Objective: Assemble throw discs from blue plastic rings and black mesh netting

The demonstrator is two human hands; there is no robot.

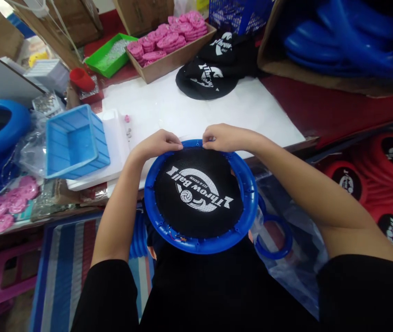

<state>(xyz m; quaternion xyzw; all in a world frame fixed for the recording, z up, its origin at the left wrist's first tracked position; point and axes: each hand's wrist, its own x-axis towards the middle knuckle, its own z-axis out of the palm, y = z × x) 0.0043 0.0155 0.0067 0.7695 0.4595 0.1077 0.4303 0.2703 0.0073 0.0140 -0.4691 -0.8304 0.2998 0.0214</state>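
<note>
"Starting at the left, what is found?"

"Beyond and left of the blue ring, a blue crate is placed on the worktop. Left of the ring's far middle, its rim is met by the left hand; the grip is curled, but whether anything is pinched cannot be told."

"And the ring itself?"

"It is seen over the lap, with thin wires left exposed at its near-left edge. By the printed mesh disc, most of its opening is covered."

"Further right?"

"The rim's far edge is met by the right hand, fingers bent, hold unclear. A gap is left inside the ring's right edge, so the mesh is judged only partly seated."
</note>
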